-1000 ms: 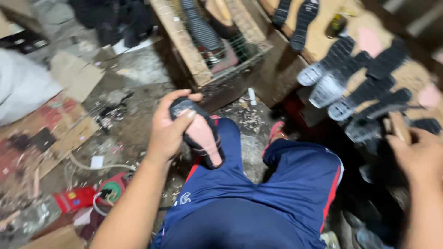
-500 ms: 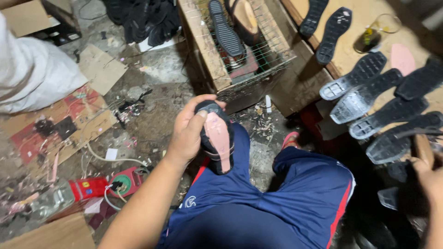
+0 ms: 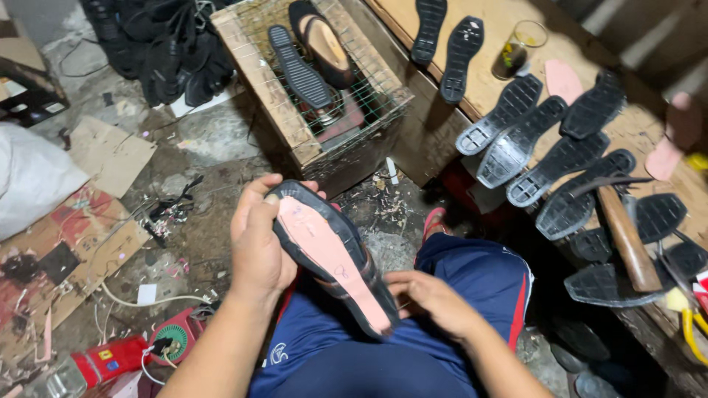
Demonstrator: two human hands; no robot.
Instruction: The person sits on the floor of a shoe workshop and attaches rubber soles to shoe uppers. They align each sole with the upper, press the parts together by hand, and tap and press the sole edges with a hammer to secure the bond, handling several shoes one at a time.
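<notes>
My left hand (image 3: 258,239) grips the toe end of a black shoe with a pink insole (image 3: 332,258), held sole side up over my lap in blue shorts (image 3: 487,276). My right hand (image 3: 435,302) has come in beside the heel end of that shoe, fingers curled against its edge; whether it truly grips is unclear. Both hands are close together above my knees.
Several black rubber soles (image 3: 531,147) lie on the wooden bench (image 3: 501,22) at right, with a hammer (image 3: 627,236) and a glass (image 3: 520,48). A wire-topped wooden crate (image 3: 258,81) holding soles stands ahead. A red tool (image 3: 125,354), cardboard and scraps litter the floor at left.
My right hand left the bench of soles and came to the shoe's heel end. The left hand lifted and turned the shoe, and the view tilted down.
</notes>
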